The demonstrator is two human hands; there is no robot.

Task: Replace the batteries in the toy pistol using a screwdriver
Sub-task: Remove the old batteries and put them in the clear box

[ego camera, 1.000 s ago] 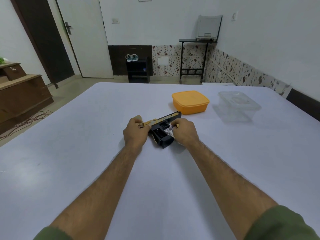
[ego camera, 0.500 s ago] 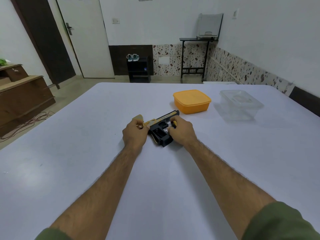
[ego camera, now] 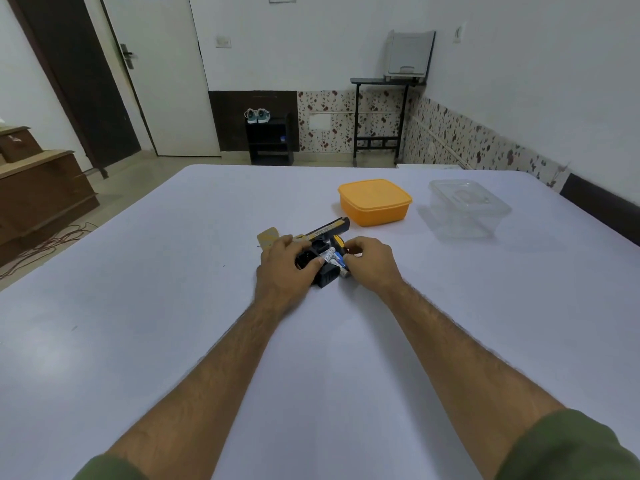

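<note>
Black-and-gold toy pistol [ego camera: 323, 239] on table, between both hands' fingers [ego camera: 313, 263]

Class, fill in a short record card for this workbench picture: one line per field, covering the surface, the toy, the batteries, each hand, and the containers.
Surface: white table
Toy: black and gold toy pistol, lying on the table
Batteries: white and blue batteries at the pistol's grip, between the hands
Left hand: resting on the pistol
Right hand: fingers at the batteries
Tool: yellow-handled tool, mostly hidden, beside the pistol
Containers: orange box, lid on; clear box to its right
</note>
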